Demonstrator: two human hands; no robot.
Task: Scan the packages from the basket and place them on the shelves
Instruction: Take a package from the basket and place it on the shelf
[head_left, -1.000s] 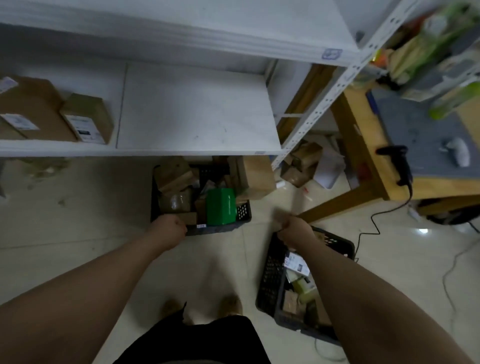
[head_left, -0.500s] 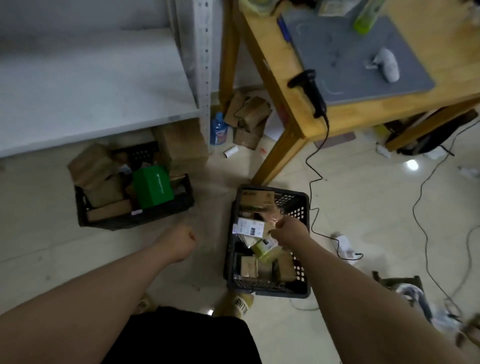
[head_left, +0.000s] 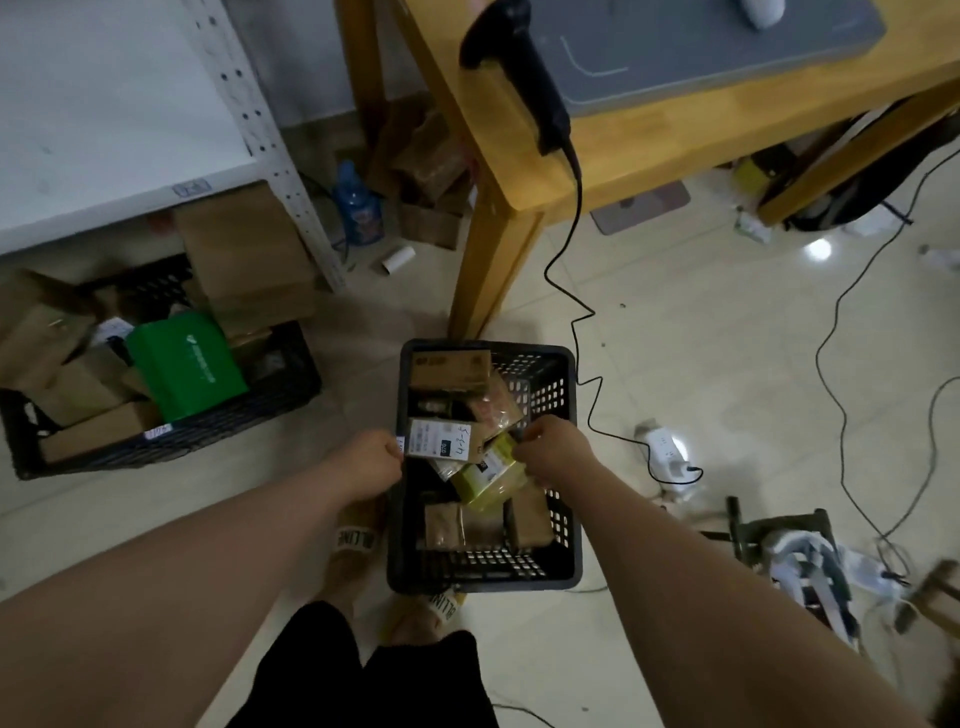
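Bending over the basket (head_left: 565, 519) on the floor, just by the leg of the worktop (head_left: 649, 119), the person is at the pick-up step, and most of the task looks to be ahead. The basket is well filled: brown parcels lie along its near wall and at its far-left corner, and a yellow-green package (head_left: 491, 478) sits in the middle. The scanner (head_left: 524, 78) lies untouched across the worktop's front-left corner, its cable trailing down to the floor. Nothing has been scanned this round, and only part of the shelf (head_left: 104, 104) is in view, so how many packages already stand on the shelves cannot be told. A second basket (head_left: 234, 423), with a green package (head_left: 184, 364), stands under the shelf's front edge.

Both hands meet at the labelled package (head_left: 440, 440), which rides on top of the pile, near the basket's left wall. The left hand (head_left: 366, 460) has its fingers curled in a narrow grip at the package's left edge. The right hand (head_left: 553, 449) is curled likewise at the right edge. Each appears to pinch it, though the fingertips are hidden behind the knuckles. The package seems barely raised, if at all. Lifting, scanning and shelving remain.
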